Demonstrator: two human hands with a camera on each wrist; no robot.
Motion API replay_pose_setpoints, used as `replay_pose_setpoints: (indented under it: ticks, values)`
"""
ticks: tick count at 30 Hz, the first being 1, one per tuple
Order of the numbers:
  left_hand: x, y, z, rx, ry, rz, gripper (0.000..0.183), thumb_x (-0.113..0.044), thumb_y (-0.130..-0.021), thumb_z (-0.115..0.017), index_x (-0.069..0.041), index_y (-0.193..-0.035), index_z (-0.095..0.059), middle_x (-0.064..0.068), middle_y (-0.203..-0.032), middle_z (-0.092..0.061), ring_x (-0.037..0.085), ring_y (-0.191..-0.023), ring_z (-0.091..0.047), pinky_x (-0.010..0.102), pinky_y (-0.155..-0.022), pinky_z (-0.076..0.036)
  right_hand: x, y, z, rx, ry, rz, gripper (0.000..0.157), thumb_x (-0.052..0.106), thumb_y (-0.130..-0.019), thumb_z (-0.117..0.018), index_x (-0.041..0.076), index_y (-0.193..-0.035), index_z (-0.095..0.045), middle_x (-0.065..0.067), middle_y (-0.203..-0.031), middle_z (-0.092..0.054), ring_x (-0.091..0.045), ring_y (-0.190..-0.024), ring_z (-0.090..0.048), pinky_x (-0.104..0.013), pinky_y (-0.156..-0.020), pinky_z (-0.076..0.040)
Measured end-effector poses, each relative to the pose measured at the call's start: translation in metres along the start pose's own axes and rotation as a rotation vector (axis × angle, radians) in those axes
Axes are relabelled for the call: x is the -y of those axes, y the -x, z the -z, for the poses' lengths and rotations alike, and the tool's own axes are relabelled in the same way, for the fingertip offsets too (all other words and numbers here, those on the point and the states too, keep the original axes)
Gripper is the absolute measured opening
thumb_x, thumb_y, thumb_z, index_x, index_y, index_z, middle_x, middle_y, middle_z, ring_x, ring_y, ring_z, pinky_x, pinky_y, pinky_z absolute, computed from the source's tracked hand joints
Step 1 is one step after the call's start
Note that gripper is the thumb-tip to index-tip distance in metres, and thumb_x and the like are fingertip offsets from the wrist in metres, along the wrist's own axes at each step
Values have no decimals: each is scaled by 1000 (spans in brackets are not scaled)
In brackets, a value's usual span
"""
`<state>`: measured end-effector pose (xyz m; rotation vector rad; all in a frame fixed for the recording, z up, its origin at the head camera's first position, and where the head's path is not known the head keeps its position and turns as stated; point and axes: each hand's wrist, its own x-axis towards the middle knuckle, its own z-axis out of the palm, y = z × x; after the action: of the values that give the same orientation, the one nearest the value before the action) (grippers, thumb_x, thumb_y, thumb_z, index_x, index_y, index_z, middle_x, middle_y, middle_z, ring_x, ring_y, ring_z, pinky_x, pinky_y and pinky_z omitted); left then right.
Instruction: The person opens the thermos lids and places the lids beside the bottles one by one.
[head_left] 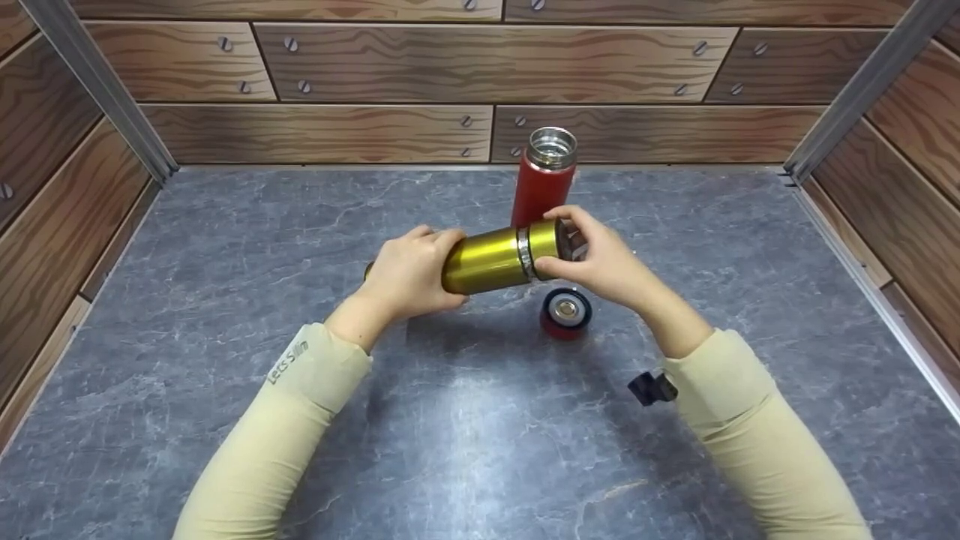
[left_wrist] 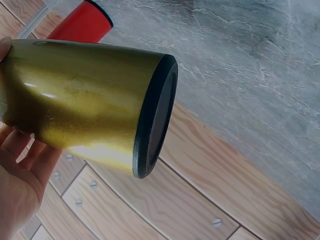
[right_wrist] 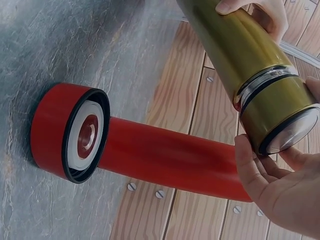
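A gold thermos flask (head_left: 491, 261) is held tilted, close to lying level, over the middle of the table. My left hand (head_left: 411, 274) grips its body near the base; the dark base (left_wrist: 159, 120) faces the left wrist camera. Fingers and thumb of my right hand (head_left: 600, 259) are curled round the gold lid (right_wrist: 278, 111), which sits on the flask beyond a silver ring. Behind the lid stands an upright red flask (head_left: 544, 191), its steel mouth uncovered. The red lid (head_left: 566, 313) lies upside down on the table in front, its inner side facing up.
The grey marbled table (head_left: 465, 435) is enclosed by wood-patterned panels (head_left: 495, 64) at the back and sides, with metal rails at the corners. A small black clip (head_left: 651, 388) shows beside the right sleeve.
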<state>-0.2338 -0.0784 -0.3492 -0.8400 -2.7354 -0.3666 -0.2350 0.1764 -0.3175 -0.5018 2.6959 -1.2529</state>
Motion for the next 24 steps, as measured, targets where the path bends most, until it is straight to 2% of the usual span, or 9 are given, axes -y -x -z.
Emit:
replay_pose_setpoints:
  ticks: [6, 15, 24]
  values:
    - [0, -1, 1, 20, -11, 11, 71, -38, -64, -77, -7, -124, -54, 6, -111, -68, 24, -93, -58, 40, -74, -53, 1, 1, 2, 3, -9, -7, 56, 24, -82, -68, 8, -130, -44, -15, -114, -53, -23, -93, -49, -29, -76, -46]
    - [1, 0, 1, 8, -2, 5, 69, -37, -64, -77, -8, -123, -55, 6, -111, -68, 24, -92, -58, 41, -73, -53, 0, 1, 3, -2, -9, -8, 57, 25, -82, -69, 8, -130, -44, -15, -117, -54, -24, -93, -50, -30, -76, -46]
    - [6, 0, 1, 11, 15, 38, 71, -37, -64, -78, -8, -124, -54, 7, -110, -68, 25, -94, -58, 42, -75, -52, -2, 1, 6, -9, -106, -8, 58, 18, -81, -70, 5, -130, -42, -16, -121, -52, -24, -98, -53, -31, -83, -47]
